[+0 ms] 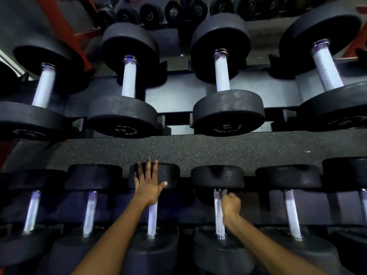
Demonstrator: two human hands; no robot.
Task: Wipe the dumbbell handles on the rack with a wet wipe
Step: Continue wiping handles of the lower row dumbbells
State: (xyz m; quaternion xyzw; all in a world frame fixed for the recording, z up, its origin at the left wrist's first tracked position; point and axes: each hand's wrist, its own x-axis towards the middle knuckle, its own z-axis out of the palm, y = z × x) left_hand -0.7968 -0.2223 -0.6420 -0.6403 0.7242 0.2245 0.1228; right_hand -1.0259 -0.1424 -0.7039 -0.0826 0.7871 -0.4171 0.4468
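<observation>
The right hand (230, 204) is curled into a fist against the right side of a silver knurled handle (219, 213), up near that handle's far end, with a small grey scrap of wet wipe (225, 192) poking out above the knuckles (the wipe is mostly hidden inside the fist, so how it is folded cannot be told). The handle belongs to a dumbbell (217, 176) on the near tier of the rack; its far black head sits just beyond the fist and its near head lies below the wrist.

One dumbbell over to the left of the grip, the left hand (148, 184) lies flat with fingers straight and spread, palm down on the far head of the neighbouring dumbbell (168, 174), thumb stretched toward the right. It holds nothing. That dumbbell's handle (152, 219) runs from under the heel of the hand toward the viewer.

More dumbbells flank both hands on the same tier, their handles parallel. Beyond the grip, past a strip of speckled black floor mat (218, 149), the upper tier (178, 100) holds four larger dumbbells; the one straight ahead of the right fist (228, 116) shows a "10" on its end face. A red frame post (65, 26) stands far up on the left.
</observation>
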